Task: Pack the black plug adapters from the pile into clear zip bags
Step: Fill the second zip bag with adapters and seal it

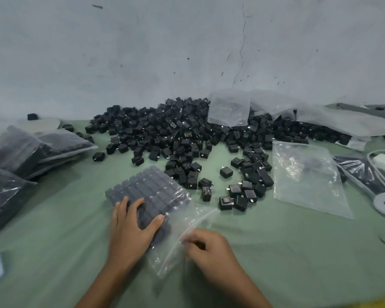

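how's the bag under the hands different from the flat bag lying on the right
The filled bag holds neat rows of black adapters; the flat bag looks empty. The left hand presses on the filled bag and the right hand pinches its open end; nothing touches the flat bag. Both are clear plastic lying on the green table.

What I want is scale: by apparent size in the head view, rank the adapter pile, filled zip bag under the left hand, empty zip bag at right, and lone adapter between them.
adapter pile
filled zip bag and empty zip bag: alike, filled one nearer, unranked
lone adapter
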The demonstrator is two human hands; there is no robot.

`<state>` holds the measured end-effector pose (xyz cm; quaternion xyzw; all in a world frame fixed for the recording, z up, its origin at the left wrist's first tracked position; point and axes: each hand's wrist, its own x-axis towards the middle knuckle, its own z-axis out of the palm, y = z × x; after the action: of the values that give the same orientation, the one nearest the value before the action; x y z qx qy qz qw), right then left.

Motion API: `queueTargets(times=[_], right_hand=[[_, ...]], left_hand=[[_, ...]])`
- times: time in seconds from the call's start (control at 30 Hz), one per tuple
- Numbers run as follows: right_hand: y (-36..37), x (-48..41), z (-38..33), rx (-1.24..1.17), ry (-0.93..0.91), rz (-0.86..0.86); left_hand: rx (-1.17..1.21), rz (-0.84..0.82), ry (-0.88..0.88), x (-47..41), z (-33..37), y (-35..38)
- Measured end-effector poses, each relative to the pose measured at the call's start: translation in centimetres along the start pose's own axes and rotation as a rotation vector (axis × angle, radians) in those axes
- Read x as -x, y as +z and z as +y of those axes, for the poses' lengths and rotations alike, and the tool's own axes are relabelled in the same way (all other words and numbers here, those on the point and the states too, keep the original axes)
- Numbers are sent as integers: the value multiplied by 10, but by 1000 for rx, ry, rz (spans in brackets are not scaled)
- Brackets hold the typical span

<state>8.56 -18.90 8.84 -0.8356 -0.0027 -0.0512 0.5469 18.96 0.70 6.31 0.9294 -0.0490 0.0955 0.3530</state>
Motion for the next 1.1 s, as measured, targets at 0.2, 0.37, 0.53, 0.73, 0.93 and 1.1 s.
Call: queueTargets(times=[0.2,0.37,0.53,0.73,0.93,1.1], right_hand=[[-85,-29,26,565,-24,294],[-85,-63,35,864,43,59],[-84,-51,21,800,80,33],[-86,28,6,92,146,220],[-30,38,-2,-268,242,-30],[3,-3,-7,-281,255,42]], left_hand=[[1,14,9,-3,-5,3],[9,31,18,-2,-5,3],[16,9,8,-1,-1,-1],[20,5,-3,0,0,-1],[28,-5,-5,0,1,-2],[31,-18,-16,1,3,-4]])
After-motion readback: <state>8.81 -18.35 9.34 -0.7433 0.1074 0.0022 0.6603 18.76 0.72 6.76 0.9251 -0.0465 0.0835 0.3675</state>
